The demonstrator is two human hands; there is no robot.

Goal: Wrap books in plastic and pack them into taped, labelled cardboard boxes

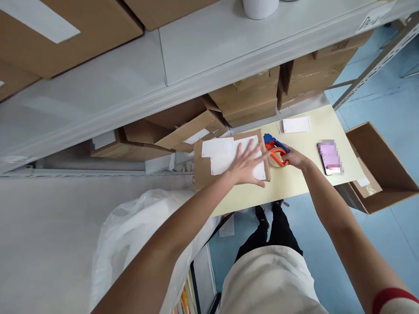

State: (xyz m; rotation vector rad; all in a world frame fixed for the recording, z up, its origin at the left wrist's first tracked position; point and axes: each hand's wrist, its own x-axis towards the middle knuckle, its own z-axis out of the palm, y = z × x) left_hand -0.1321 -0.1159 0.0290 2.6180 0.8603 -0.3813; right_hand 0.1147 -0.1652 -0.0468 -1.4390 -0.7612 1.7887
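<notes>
My left hand (pixel 246 163), fingers spread wide, is over a flat cardboard box (pixel 201 168) with white paper sheets (pixel 221 165) on its top. Whether the palm presses on the paper I cannot tell. In my right hand (pixel 294 157) is an orange and blue tape dispenser (pixel 276 148), gripped by its blue handle at the box's right side. A roll of tape shows inside its orange frame. Box and dispenser are both at the pale yellow table (pixel 304 174).
A phone (pixel 329 158) and a small stack of white labels (pixel 296 124) lie on the table. Behind stand cardboard boxes (pixel 247 98) under a grey shelf (pixel 262 48). An open carton (pixel 386 161) is at the right, a white plastic bag (pixel 131 231) at the left.
</notes>
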